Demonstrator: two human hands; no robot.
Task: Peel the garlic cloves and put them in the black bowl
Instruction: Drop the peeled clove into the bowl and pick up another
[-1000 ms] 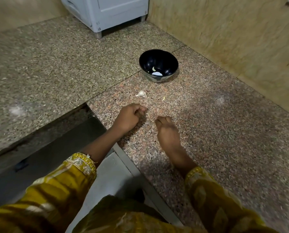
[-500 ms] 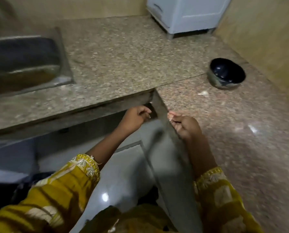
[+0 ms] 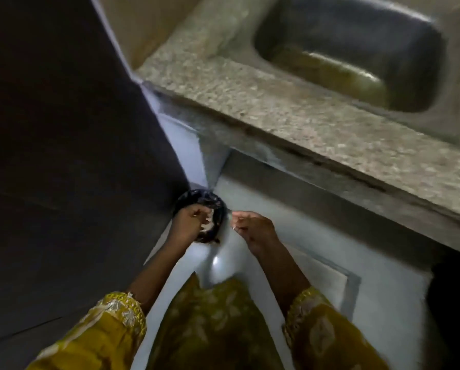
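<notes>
1. A granite counter [image 3: 277, 108] with a sink [image 3: 423, 52] runs above, and a dark bin [image 3: 196, 196] sits low in the corner.
2. The left hand [image 3: 190, 222] and right hand [image 3: 252, 231] hover apart over the bin, fingers curled. Blur hides what they pinch.
3. The cloves and bowl are out of view.
4. Judgement: shed skins directly over the bin, keeping any clove firmly pinched.

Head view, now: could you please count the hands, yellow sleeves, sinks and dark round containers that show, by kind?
Hands: 2, the left hand and the right hand
Yellow sleeves: 2, the left sleeve and the right sleeve
Sinks: 1, the sink
Dark round containers: 1, the dark round container, under the hands
Total: 6
</notes>
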